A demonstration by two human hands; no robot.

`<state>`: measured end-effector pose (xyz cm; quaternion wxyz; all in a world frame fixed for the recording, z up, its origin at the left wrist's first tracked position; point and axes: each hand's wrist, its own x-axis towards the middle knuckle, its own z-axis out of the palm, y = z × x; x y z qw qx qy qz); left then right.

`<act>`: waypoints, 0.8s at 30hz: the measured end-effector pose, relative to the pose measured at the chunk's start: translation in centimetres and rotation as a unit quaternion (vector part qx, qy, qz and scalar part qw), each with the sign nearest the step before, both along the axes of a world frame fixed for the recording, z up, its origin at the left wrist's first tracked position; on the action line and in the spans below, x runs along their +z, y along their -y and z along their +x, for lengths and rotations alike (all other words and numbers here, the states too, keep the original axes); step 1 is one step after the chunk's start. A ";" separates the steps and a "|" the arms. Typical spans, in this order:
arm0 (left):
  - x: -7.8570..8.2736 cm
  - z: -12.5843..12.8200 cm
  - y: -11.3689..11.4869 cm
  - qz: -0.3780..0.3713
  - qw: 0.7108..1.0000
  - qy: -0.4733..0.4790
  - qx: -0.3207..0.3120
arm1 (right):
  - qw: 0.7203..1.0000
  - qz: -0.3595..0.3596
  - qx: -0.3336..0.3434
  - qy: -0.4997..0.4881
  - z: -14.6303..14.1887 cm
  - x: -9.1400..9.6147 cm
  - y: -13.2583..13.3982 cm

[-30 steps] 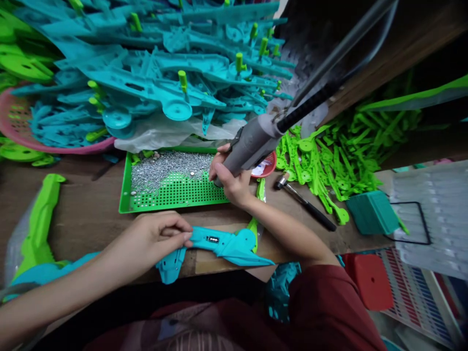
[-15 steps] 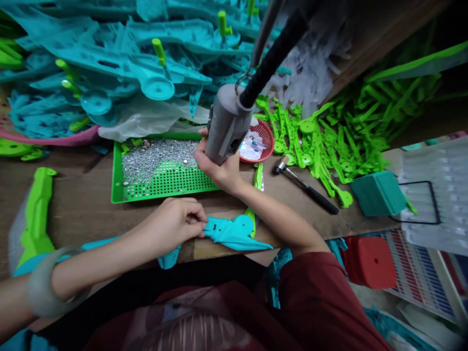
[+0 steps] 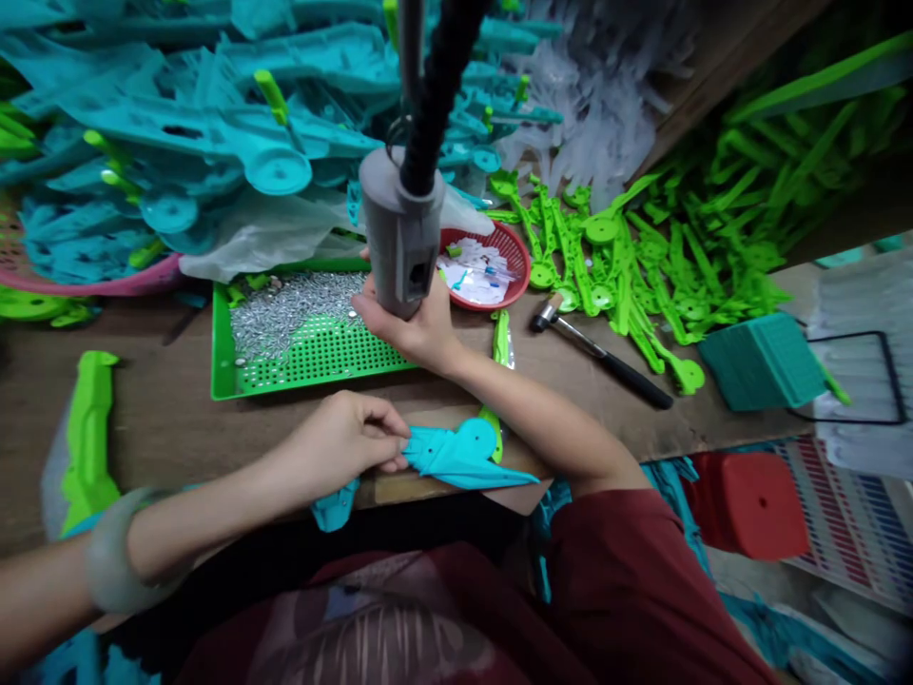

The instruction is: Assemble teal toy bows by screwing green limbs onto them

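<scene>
My right hand (image 3: 420, 333) is wrapped round a grey electric screwdriver (image 3: 401, 233), which hangs upright from a black cable over the right end of the green tray. The screwdriver's tip is hidden behind the hand. Close to the table's front edge, my left hand (image 3: 360, 433) has its fingers pinched at the left end of a turquoise plastic part (image 3: 456, 452). That part lies flat on a small wooden board (image 3: 410, 489). Whether the fingertips also hold a screw cannot be seen. A second turquoise piece (image 3: 334, 506) pokes out below my left wrist.
The green tray (image 3: 320, 379) contains many small metal screws. Behind it are heaped turquoise parts (image 3: 206, 133) and a red basket (image 3: 523, 271). To the right lie a hammer (image 3: 606, 357), piled lime-green parts (image 3: 620, 257) and a teal box (image 3: 763, 362). A red stool (image 3: 763, 504) stands below.
My right hand has brought the screwdriver a little to the left, uncovering more of the red basket. My left hand stays at the turquoise part. The whole view has shifted slightly.
</scene>
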<state>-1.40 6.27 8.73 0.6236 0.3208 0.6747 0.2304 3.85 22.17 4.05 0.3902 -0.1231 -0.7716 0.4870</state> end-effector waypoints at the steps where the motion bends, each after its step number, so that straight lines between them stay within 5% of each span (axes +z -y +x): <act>1: -0.1 0.3 0.4 0.042 0.998 -0.036 -0.013 | 1.000 -0.003 -0.001 -0.001 0.0 0.0 0.0; 3: -0.5 0.9 1.5 0.197 0.962 -0.176 -0.067 | 1.000 -0.018 0.000 -0.014 0.0 -0.1 -0.1; 4: -0.6 1.2 2.3 0.291 0.913 -0.270 -0.098 | 0.999 -0.026 0.001 -0.024 0.0 -0.1 -0.1; 7: -1.0 2.6 4.9 0.491 0.686 -0.507 -0.176 | 0.998 -0.044 0.007 -0.042 0.1 -0.3 -0.2; 9: -1.2 4.0 6.4 0.499 0.590 -0.597 -0.215 | 0.997 -0.053 0.013 -0.047 0.1 -0.4 -0.2; 11: -1.5 5.5 7.4 0.446 0.573 -0.644 -0.241 | 0.996 -0.062 0.025 -0.056 0.1 -0.5 -0.2; 14: -2.0 7.2 8.0 0.377 0.593 -0.670 -0.239 | 0.993 -0.076 0.037 -0.080 0.1 -0.6 -0.1; 20: -2.8 8.0 8.1 0.398 0.625 -0.656 -0.147 | 0.993 -0.070 0.038 -0.093 -0.1 -0.9 0.1; 24: -2.7 8.6 8.1 0.385 0.617 -0.667 -0.159 | 0.991 -0.040 0.035 -0.122 -0.2 0.1 0.3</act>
